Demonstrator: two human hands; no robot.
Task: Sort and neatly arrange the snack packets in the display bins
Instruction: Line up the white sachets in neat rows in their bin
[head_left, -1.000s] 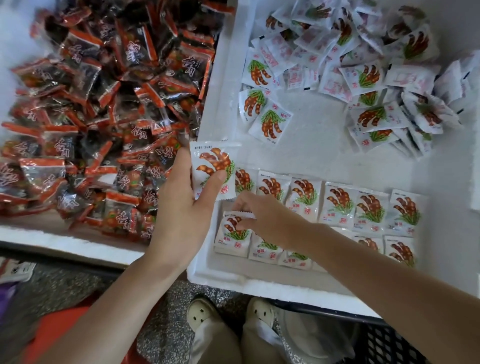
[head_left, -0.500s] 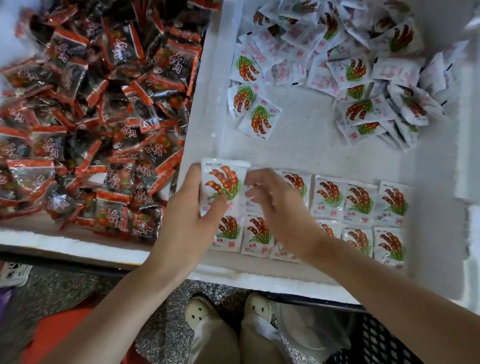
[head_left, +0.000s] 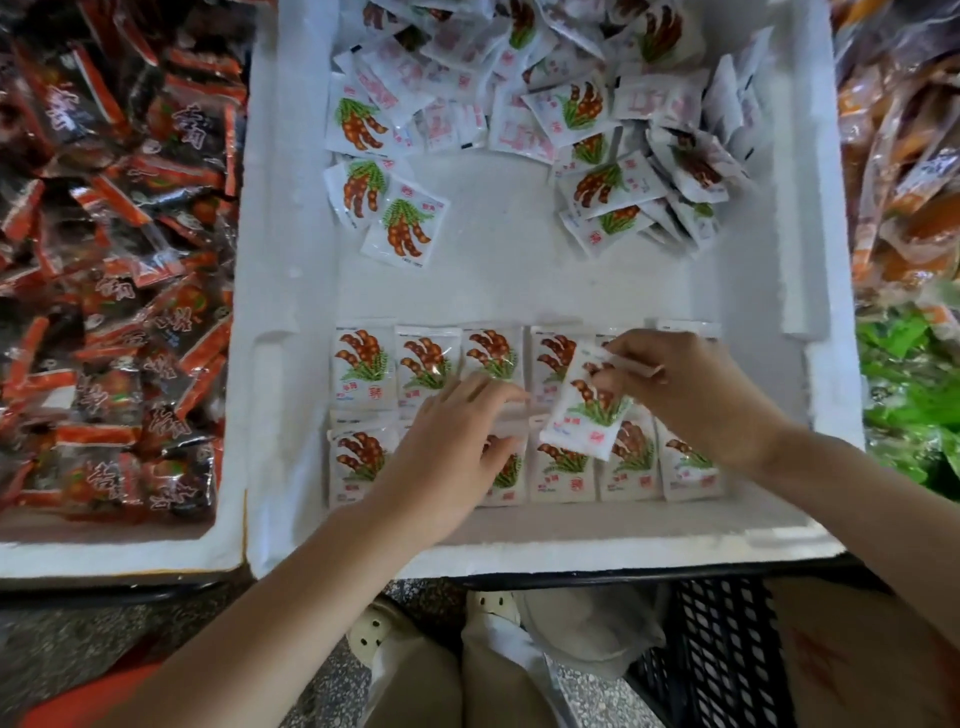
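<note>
A white foam bin (head_left: 270, 364) holds white snack packets printed with brown pods and green leaves. Two neat rows of these packets (head_left: 363, 369) lie along its near side. A loose pile of the same packets (head_left: 519, 104) fills the far end. My right hand (head_left: 696, 395) pinches one white packet (head_left: 587, 410) by its top edge, tilted above the right part of the rows. My left hand (head_left: 447, 457) rests flat with fingers extended on the packets in the middle of the rows.
A second foam bin (head_left: 104, 551) on the left is heaped with red-and-black packets (head_left: 114, 260). Orange packets (head_left: 904, 156) and green packets (head_left: 914, 395) lie to the right. Below the bins are a black crate (head_left: 727, 649), my legs and shoes.
The packet my left hand held at the rows' left end now lies there. My left hand moved right onto the rows. My right hand now pinches a different packet farther right.
</note>
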